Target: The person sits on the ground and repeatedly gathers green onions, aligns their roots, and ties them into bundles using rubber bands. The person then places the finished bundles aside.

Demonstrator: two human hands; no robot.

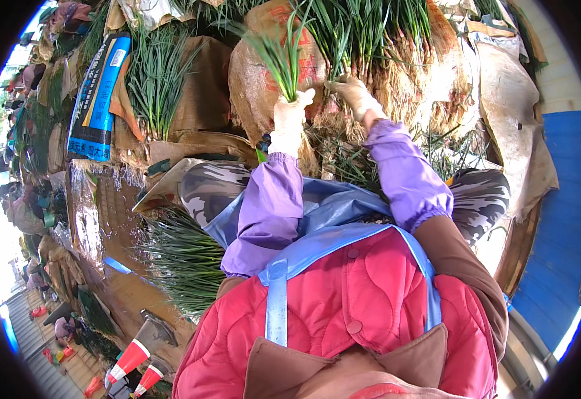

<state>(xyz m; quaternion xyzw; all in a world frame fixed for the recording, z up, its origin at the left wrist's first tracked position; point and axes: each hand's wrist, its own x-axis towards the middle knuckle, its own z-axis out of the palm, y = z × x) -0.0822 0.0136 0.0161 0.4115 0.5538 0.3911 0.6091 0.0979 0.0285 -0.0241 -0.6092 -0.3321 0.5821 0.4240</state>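
My left hand (293,107), in a pale glove, grips a small bunch of green allium stalks (286,75) whose leaves fan out upward. My right hand (358,97), gloved too, reaches to the left end of a thick row of rooted allium stalks (368,50). Its fingers are at the stem bases there; whether they pinch a stalk is too small to tell. Long straw-coloured roots (400,95) hang from the row. Behind my left hand bulges a tan woven sack (255,75) with red printing. Loose green leaves and trimmings (353,164) lie below my hands.
More bundled stalks stand at the left (156,80) and lie by my left hip (186,259). A blue printed bag (100,99) is at upper left. Traffic cones (131,359) stand on the wet floor (126,209), lower left. Other people sit farther left. A blue panel (554,224) is at right.
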